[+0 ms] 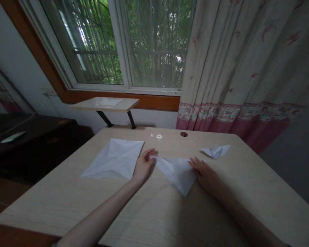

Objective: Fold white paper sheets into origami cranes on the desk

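A folded white paper triangle (176,171) lies on the light wooden table (149,212), its point toward me. My left hand (144,164) pinches its upper left corner with thumb and fingers. My right hand (203,169) lies flat on the triangle's right edge, fingers stretched out and pressing down. A creased square white sheet (114,158) lies flat just left of my left hand. A small folded paper figure (216,151) sits beyond my right hand.
A round cable hole (183,134) is near the table's far edge. A small raised shelf (105,104) stands at the back under the window. A patterned curtain (247,85) hangs on the right. A dark cabinet (33,137) stands to the left.
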Action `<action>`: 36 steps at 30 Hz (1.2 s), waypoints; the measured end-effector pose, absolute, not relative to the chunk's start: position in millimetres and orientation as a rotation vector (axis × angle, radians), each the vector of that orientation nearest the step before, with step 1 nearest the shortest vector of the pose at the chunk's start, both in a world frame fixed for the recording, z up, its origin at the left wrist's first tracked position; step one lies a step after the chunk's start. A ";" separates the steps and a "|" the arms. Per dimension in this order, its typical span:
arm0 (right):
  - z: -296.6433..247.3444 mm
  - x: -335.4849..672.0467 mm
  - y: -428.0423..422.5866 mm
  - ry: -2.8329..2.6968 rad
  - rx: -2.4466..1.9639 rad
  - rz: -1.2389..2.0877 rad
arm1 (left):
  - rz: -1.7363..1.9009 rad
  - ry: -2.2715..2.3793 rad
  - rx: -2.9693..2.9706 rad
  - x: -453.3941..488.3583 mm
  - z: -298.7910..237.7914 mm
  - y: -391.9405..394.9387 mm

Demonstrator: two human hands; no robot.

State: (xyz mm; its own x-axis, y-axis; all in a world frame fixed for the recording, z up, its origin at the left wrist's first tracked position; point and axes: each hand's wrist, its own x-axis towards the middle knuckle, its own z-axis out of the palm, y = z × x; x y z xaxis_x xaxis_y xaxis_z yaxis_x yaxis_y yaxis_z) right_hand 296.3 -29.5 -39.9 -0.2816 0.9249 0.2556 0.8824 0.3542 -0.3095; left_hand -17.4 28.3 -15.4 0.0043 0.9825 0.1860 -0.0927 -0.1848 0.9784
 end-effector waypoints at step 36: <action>-30.8 273.4 -48.3 -2.280 -1.513 -0.081 | 0.665 0.840 2.700 -5.0 19.3 -15.1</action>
